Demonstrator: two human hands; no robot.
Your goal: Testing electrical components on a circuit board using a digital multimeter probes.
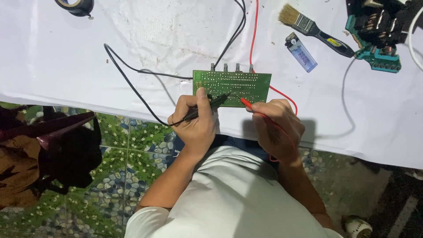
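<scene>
A green circuit board (238, 83) lies solder side up on a white sheet (154, 44), with several knob shafts along its far edge. My left hand (197, 125) holds a black test probe (207, 107), its tip touching the board's near edge. My right hand (275, 128) grips a red test probe (246, 103), whose tip also rests on the board close to the black tip. A black lead (128, 79) and a red lead (253, 35) run from the probes across the sheet toward the far edge.
A paintbrush (310, 27) and a blue lighter (301, 53) lie at the back right beside a teal electronic module (376, 35). A roll of black tape (76, 6) sits at the back left. A dark bag (61, 150) rests on the patterned floor at left.
</scene>
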